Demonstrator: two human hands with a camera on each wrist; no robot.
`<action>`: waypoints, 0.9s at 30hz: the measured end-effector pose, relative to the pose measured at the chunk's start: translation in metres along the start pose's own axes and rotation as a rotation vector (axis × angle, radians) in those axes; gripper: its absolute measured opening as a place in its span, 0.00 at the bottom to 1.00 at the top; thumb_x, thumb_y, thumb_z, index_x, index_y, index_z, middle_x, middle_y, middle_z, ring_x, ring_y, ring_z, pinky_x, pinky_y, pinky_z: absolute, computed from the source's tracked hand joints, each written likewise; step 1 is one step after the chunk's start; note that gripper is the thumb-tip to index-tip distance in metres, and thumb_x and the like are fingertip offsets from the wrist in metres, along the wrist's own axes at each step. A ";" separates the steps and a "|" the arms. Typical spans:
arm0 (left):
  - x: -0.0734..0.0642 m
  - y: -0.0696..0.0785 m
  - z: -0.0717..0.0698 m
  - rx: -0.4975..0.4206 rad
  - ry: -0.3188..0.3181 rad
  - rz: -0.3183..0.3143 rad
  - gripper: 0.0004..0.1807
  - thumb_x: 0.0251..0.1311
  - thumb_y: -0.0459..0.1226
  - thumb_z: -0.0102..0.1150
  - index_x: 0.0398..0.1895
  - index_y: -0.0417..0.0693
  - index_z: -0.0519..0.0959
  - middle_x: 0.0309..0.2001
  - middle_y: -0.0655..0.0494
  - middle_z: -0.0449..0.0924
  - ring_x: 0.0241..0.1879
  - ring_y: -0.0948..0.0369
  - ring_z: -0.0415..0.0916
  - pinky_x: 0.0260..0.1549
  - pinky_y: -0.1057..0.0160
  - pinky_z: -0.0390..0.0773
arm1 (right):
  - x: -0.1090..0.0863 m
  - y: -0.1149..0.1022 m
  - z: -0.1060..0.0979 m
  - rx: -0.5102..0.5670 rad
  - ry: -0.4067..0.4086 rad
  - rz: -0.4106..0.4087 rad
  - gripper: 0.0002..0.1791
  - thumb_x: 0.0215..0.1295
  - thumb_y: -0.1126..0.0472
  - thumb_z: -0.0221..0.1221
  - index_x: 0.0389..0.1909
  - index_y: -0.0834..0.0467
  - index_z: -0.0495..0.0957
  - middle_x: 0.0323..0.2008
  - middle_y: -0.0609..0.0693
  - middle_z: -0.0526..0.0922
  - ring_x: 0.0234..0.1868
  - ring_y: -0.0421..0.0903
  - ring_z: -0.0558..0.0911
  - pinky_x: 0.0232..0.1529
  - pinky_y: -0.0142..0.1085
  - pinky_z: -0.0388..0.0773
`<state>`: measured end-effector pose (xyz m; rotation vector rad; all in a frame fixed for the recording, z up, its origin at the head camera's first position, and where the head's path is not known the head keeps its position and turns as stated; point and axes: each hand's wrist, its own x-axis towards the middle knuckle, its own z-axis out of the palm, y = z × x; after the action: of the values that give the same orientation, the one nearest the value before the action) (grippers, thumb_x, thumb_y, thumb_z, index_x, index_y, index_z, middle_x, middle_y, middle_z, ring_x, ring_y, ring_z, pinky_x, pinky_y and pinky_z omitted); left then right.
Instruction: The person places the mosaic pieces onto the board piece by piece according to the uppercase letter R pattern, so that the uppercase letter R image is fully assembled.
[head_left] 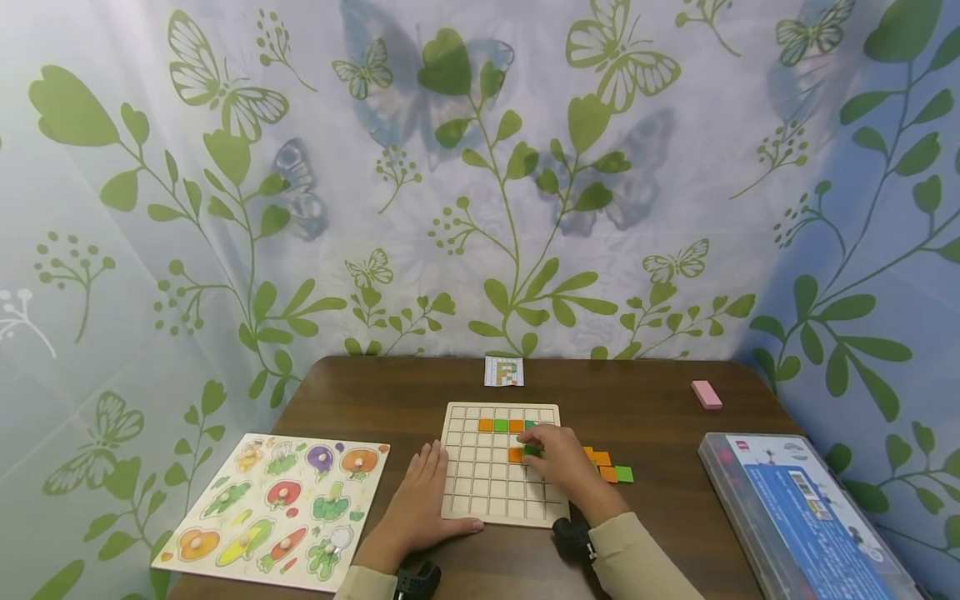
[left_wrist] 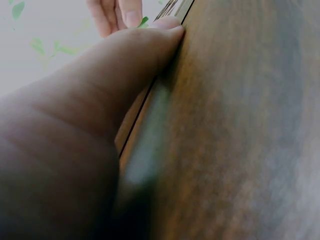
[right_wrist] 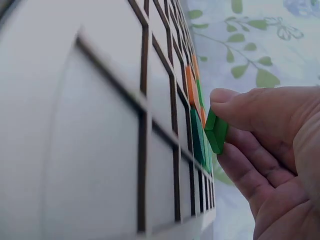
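A square wooden grid board (head_left: pixel 468 483) lies on the table. One of its far rows holds an orange tile (head_left: pixel 486 425), a green tile (head_left: pixel 501 426), another orange tile (head_left: pixel 516 426) and a dark green one (head_left: pixel 530 425) partly covered by fingers. Closer in sits a further orange tile (head_left: pixel 515 455), with a dark green tile (right_wrist: pixel 198 137) beside it in the right wrist view. My right hand (head_left: pixel 558 458) pinches a green tile (right_wrist: pixel 216 132) between thumb and fingers just above the board. Fingers straight, my left hand (head_left: pixel 423 500) rests along the board's left edge, thumb by its near corner.
Loose orange and green tiles (head_left: pixel 607 473) lie right of the board. A vegetable puzzle board (head_left: pixel 300 467) is on the left, a clear plastic case (head_left: pixel 795 500) on the right. Farther back are a small pattern card (head_left: pixel 504 372) and a pink block (head_left: pixel 707 395).
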<state>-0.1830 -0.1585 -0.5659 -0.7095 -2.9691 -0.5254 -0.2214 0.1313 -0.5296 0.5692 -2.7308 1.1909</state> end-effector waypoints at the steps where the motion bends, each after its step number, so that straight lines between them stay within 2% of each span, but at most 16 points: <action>1: 0.000 0.000 0.000 0.000 -0.002 -0.001 0.75 0.51 0.81 0.56 0.81 0.27 0.53 0.81 0.30 0.48 0.80 0.39 0.45 0.77 0.43 0.48 | 0.002 -0.002 0.001 -0.004 -0.010 -0.012 0.16 0.61 0.71 0.74 0.49 0.59 0.88 0.45 0.47 0.86 0.45 0.47 0.84 0.48 0.44 0.85; 11: 0.000 0.000 0.000 0.014 -0.014 -0.007 0.75 0.52 0.81 0.55 0.81 0.27 0.52 0.81 0.31 0.47 0.80 0.39 0.44 0.77 0.43 0.48 | 0.017 -0.015 0.014 -0.022 -0.107 -0.079 0.18 0.62 0.71 0.73 0.53 0.61 0.86 0.46 0.53 0.86 0.47 0.50 0.84 0.50 0.45 0.84; 15: 0.000 0.000 -0.001 0.013 -0.015 -0.005 0.74 0.52 0.81 0.55 0.81 0.27 0.52 0.81 0.31 0.47 0.80 0.39 0.44 0.77 0.43 0.48 | 0.023 -0.021 0.021 0.002 -0.127 -0.100 0.18 0.63 0.71 0.73 0.53 0.62 0.86 0.48 0.53 0.86 0.48 0.50 0.84 0.50 0.44 0.84; 19: 0.000 0.000 -0.002 0.007 -0.012 0.002 0.74 0.52 0.81 0.56 0.81 0.27 0.52 0.81 0.31 0.47 0.80 0.39 0.44 0.77 0.43 0.48 | 0.029 -0.025 0.026 -0.033 -0.145 -0.116 0.17 0.63 0.71 0.73 0.52 0.62 0.86 0.47 0.52 0.87 0.48 0.50 0.84 0.49 0.44 0.84; 27: -0.001 -0.001 0.000 0.011 -0.002 0.011 0.74 0.52 0.81 0.54 0.80 0.26 0.52 0.81 0.30 0.48 0.80 0.39 0.45 0.77 0.43 0.49 | 0.031 -0.026 0.030 -0.050 -0.175 -0.100 0.15 0.63 0.73 0.72 0.51 0.62 0.87 0.45 0.52 0.87 0.47 0.50 0.85 0.48 0.44 0.84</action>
<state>-0.1827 -0.1598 -0.5665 -0.7259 -2.9661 -0.5075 -0.2391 0.0844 -0.5245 0.8295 -2.8263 1.0945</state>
